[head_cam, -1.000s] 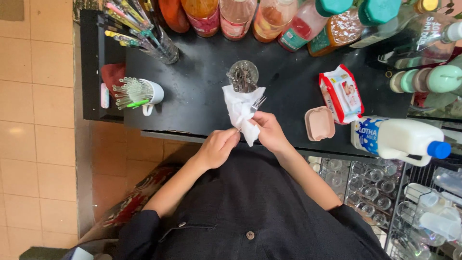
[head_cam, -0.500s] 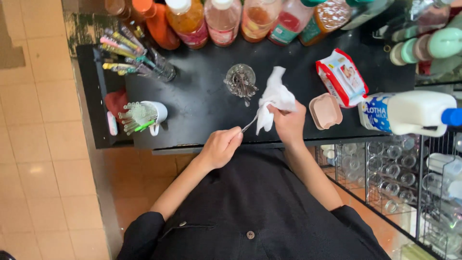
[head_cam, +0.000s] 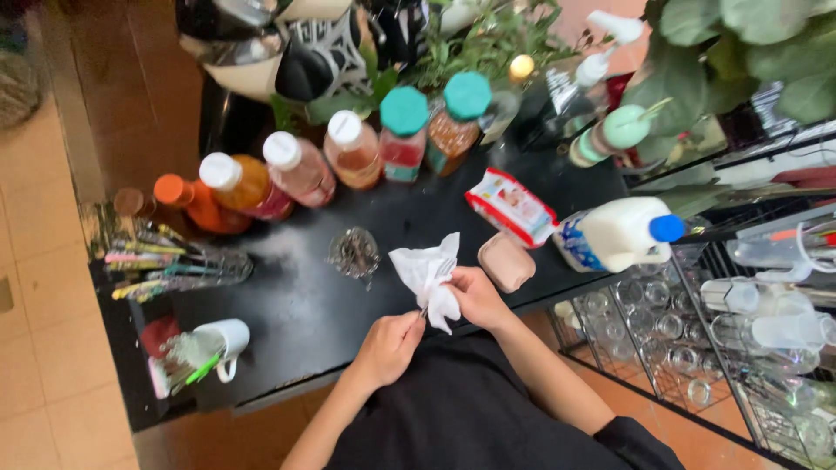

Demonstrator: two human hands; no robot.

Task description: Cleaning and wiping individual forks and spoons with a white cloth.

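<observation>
Since half a second ago your view has swung and tilted, so the row of bottles now runs up toward twelve o'clock, and your two hands have drawn closer together over the front edge of the bench [head_cam: 296,322]. Your right hand [head_cam: 477,296] grips a crumpled white tissue [head_cam: 427,274], its fingers closed around the tissue and the upper part of a fork [head_cam: 440,271], whose tines peek out of the folds. Your left hand [head_cam: 387,346] sits at seven o'clock from the tissue, fingers pinched narrow on the lower end of the fork's handle. Tissue and fork are held just above the bench, near your body.

At ten o'clock from the tissue, a clear glass holding metal cutlery [head_cam: 353,253] stands on the bench, close but apart. At three o'clock, just beside your right hand, lies a small pink lidded box [head_cam: 507,263]. Beyond it at two o'clock lie a red and white packet of wipes [head_cam: 511,207] and a white milk jug with a blue cap [head_cam: 618,233] on its side. Coloured drink bottles [head_cam: 300,170] line the far edge at twelve o'clock. At eight o'clock stands a white mug [head_cam: 222,341] stuffed with straws, and farther at nine o'clock a clear holder of coloured pens [head_cam: 165,261].
</observation>
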